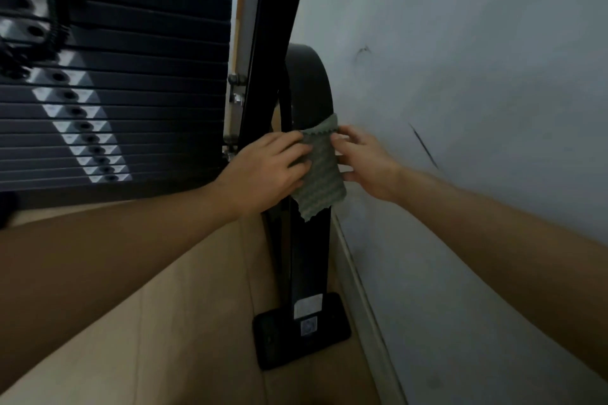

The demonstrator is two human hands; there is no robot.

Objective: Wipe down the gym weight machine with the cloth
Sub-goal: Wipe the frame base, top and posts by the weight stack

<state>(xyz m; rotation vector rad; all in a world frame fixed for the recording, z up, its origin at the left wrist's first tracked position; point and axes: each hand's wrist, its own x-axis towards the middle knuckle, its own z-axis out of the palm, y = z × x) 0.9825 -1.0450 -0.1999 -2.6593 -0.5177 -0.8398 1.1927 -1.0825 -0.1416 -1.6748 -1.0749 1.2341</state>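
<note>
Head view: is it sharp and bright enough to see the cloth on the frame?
Head view: dim, soft overall, wide-angle bend at the edges; the cloth texture still reads on the dark frame post, left hand and right hand slightly blurred.

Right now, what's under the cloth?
The cloth lies on the machine's black frame post, held by the left hand and right hand. The post shows above and below; the stretch beneath the cloth is covered.
</note>
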